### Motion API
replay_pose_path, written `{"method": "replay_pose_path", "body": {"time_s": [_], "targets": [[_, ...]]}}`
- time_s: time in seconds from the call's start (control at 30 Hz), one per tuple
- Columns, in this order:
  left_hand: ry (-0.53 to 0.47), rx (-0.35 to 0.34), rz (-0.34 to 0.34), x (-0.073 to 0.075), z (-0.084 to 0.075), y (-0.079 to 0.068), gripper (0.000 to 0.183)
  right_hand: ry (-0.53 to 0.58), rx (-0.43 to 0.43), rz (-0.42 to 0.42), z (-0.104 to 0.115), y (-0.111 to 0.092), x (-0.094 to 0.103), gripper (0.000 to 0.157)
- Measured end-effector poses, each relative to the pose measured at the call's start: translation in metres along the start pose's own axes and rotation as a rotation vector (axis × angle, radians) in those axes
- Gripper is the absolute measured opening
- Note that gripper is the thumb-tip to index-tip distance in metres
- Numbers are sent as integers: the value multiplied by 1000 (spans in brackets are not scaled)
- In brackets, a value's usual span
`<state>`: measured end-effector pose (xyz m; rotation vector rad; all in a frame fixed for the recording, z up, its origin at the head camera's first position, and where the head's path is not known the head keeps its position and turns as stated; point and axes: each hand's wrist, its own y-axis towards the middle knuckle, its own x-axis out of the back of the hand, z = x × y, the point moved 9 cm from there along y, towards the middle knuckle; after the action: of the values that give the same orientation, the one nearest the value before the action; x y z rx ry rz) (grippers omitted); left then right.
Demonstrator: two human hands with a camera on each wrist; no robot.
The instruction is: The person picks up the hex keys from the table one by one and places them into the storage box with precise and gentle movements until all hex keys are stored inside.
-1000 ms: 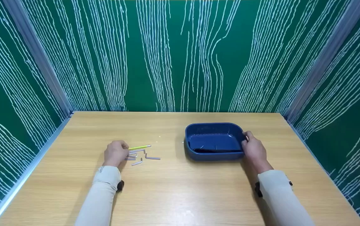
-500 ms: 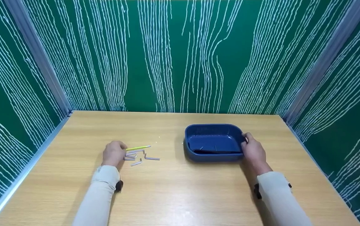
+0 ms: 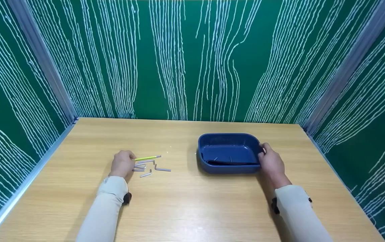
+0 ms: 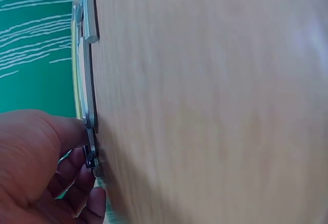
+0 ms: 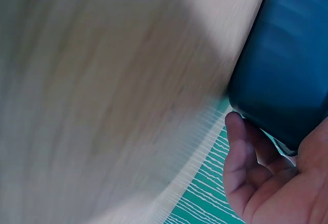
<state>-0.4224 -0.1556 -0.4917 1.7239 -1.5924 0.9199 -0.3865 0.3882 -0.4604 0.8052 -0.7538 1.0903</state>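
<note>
In the head view, several grey hex keys (image 3: 163, 169) and a yellow pencil (image 3: 147, 157) lie on the wooden table at left. My left hand (image 3: 123, 163) is at their left end. The left wrist view shows its thumb and curled fingers at the end of a hex key (image 4: 88, 80), with a small dark piece (image 4: 88, 157) between the fingers. My right hand (image 3: 271, 161) grips the right end wall of a blue plastic bin (image 3: 229, 169). Inside it lie a long black item (image 3: 229, 163) and thin small pieces. In the right wrist view its fingers curl round the bin's corner (image 5: 277, 116).
A wooden table (image 3: 185, 208) extends under everything. Green walls with white wavy lines (image 3: 192, 60) stand behind and at both sides, with grey posts (image 3: 44, 60) at the corners. A few tiny pale specks lie between the hex keys and the bin.
The left hand has shifted slightly left, uncovering a little more of the pencil. The right hand and the bin stay nearly still.
</note>
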Motion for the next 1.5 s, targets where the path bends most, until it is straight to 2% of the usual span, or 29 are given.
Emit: {"method": "replay_pose_path", "body": {"time_s": [0.23, 0.5, 0.73, 1.0, 1.17, 1.4, 1.5], "targets": [[17, -57, -42, 2, -2, 4, 21, 35, -32, 57, -3, 0, -5, 36], [-10, -29, -72, 5, -3, 1, 17, 38, -6, 31, -1, 0, -3, 34], [-22, -75, -160, 10, -11, 2, 17, 40, -14, 25, -1, 2, -1, 34], [-33, -71, -185, 11, -19, 2, 22, 2, 49, -20, 6, 0, 2, 34], [-18, -119, -203, 10, -39, -3, 21, 15, 33, 9, 3, -1, -1, 33], [0, -266, -261, 8, -80, -16, 18, 31, 29, 5, 1, -1, 0, 33], [0, -300, -275, 7, -96, -21, 16, 32, 25, 15, 0, -1, -2, 34]]}}
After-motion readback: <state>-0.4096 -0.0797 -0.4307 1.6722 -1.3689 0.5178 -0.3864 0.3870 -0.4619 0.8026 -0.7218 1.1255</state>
